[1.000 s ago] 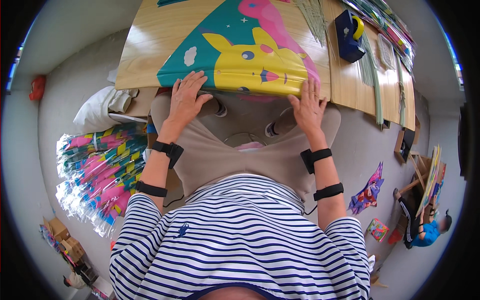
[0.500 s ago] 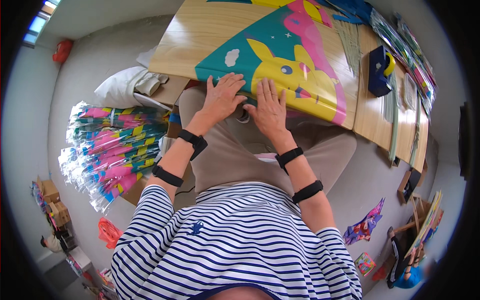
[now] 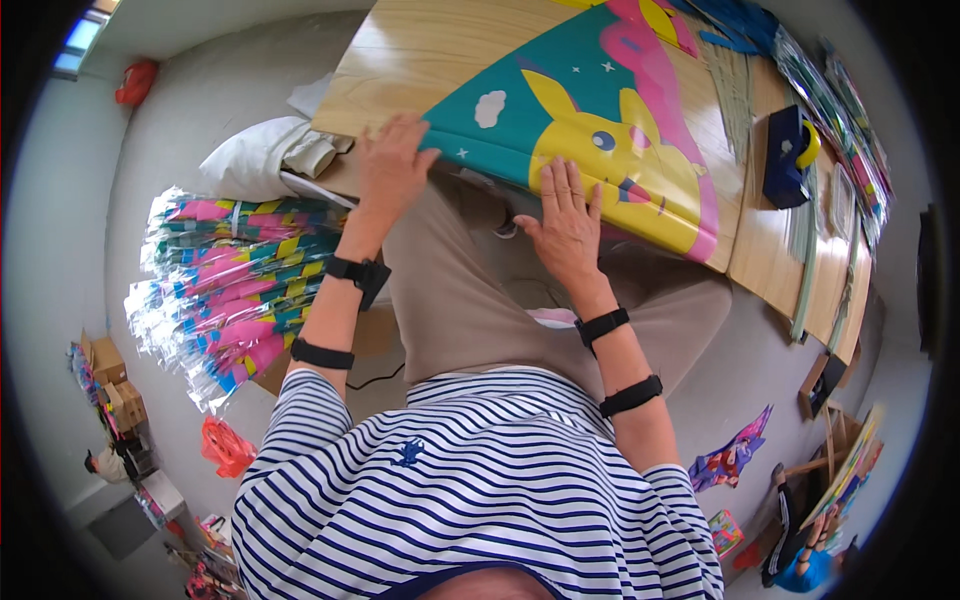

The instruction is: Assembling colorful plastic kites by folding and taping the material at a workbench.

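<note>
A large triangular printed sheet [image 3: 492, 150], which looks like a kite sail, lies on the wooden table [image 3: 372, 62]. It is teal with a pink border, a white cloud and a yellow cartoon animal. Its near edge runs along the table's front edge. My right hand [image 3: 570, 222] rests flat on this edge, over the yellow figure, with fingers stretched and thumb apart. At the sheet's left corner is my left hand [image 3: 392, 165], its fingers spread and slightly blurred. I cannot tell whether it touches the sheet.
Bundles of wrapped, colourful kites [image 3: 235, 290] lie at my left, below a white cloth bundle [image 3: 255, 160]. A dark blue tape dispenser [image 3: 785, 165] and thin sticks [image 3: 803, 260] are on the table's right. Plastic-wrapped packs [image 3: 825, 110] lie behind. Another person [image 3: 800, 570] is at the lower right.
My left hand has moved left along the sheet's near edge to its corner, away from my right hand. The right hand stays flat on the sheet. The whole view has shifted slightly.
</note>
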A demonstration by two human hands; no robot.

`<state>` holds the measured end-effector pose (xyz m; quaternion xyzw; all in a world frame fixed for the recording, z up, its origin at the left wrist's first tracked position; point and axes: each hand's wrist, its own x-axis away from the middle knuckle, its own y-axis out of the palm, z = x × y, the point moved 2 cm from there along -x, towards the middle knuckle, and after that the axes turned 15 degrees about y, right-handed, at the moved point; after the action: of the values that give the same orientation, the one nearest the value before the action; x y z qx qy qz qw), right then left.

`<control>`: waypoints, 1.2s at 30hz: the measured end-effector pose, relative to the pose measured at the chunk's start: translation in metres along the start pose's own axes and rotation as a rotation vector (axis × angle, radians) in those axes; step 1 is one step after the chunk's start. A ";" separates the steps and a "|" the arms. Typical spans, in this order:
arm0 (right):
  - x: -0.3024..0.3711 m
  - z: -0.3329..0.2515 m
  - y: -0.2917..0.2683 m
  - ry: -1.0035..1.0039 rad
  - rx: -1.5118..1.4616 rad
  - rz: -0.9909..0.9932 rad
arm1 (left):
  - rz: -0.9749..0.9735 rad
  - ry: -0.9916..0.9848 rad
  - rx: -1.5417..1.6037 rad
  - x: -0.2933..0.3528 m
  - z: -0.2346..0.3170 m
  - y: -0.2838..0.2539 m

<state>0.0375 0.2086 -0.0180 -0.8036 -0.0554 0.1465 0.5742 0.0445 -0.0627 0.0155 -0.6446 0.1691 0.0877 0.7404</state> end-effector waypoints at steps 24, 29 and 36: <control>-0.003 0.282 -0.127 0.813 -0.111 0.344 | -0.155 0.218 0.334 -0.013 0.077 0.016; -0.073 0.311 -0.108 1.103 0.063 0.190 | -0.142 0.202 0.334 -0.013 0.083 0.010; -0.081 0.360 -0.076 0.964 0.267 0.207 | -0.107 0.222 0.358 -0.010 0.090 0.005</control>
<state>-0.1413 0.5393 -0.0392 -0.7008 0.3150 -0.1791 0.6144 0.0454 0.0279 0.0247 -0.5166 0.2282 -0.0547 0.8234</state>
